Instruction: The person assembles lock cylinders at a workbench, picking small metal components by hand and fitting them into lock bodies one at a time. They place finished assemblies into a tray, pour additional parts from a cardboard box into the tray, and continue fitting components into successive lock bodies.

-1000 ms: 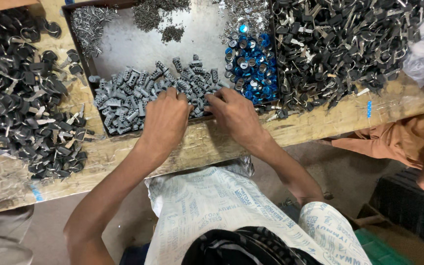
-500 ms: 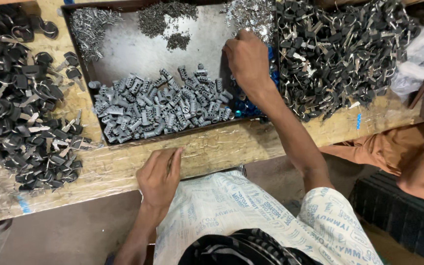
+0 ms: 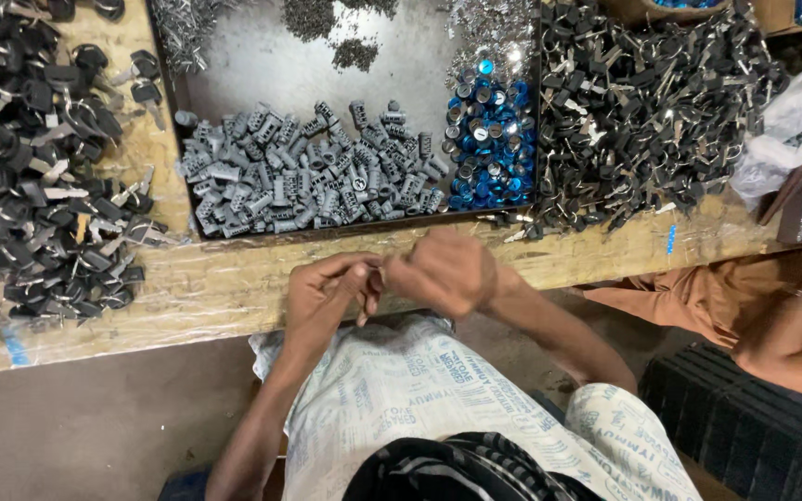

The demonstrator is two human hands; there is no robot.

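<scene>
Head view, centre frame: left hand (image 3: pixel 327 292) and right hand (image 3: pixel 443 272) pinch together on a small part (mostly hidden) below the tray (image 3: pixel 262 74), fingers closed for fitting.

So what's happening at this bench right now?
A person sits at a wooden bench, with the left hand and right hand brought together at its front edge, fingers pinching something small between them; what it is cannot be made out. Beyond them a metal tray holds a heap of grey cylinders and blue caps. Piles of black-headed keys flank it. Another person's arm shows at right.
</scene>
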